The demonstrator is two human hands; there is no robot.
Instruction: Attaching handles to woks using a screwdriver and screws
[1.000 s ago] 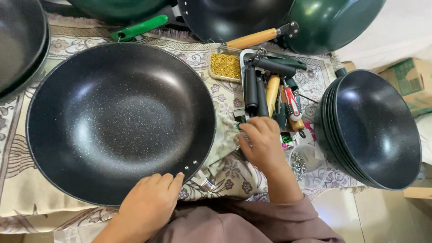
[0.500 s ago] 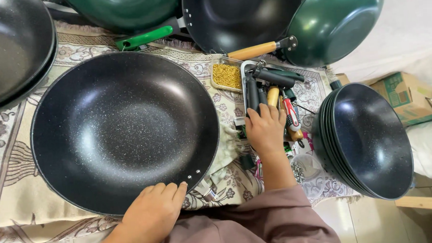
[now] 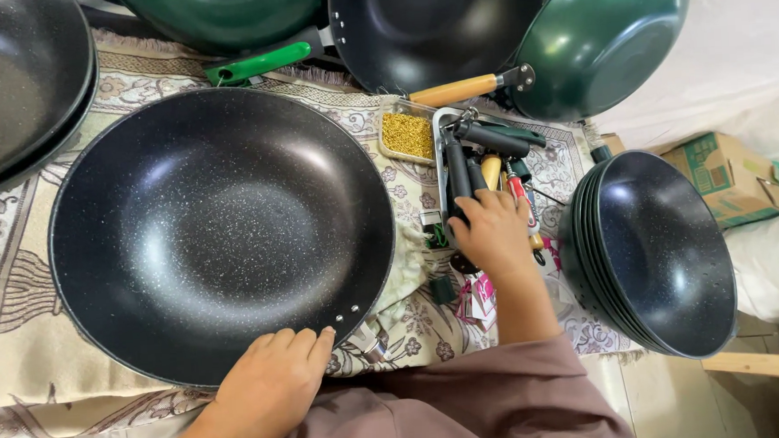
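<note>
A large black speckled wok (image 3: 217,228) without a handle lies on a patterned cloth in front of me. My left hand (image 3: 274,385) rests flat on its near rim, beside two rivet holes. My right hand (image 3: 495,231) reaches into a heap of black and wooden pan handles (image 3: 484,156) lying in a metal tray to the right of the wok; its fingers curl over a black handle, and whether they grip it is hidden.
A small tray of yellow screws (image 3: 407,134) sits behind the handles. A stack of black woks (image 3: 662,254) stands at the right. Green and black pans (image 3: 602,34) with handles line the back; more black pans (image 3: 9,83) at far left. A cardboard box (image 3: 729,174) is right.
My right hand has moved away from me, up into the pile of handles. My left hand stays on the wok's rim. The view has shifted slightly.
</note>
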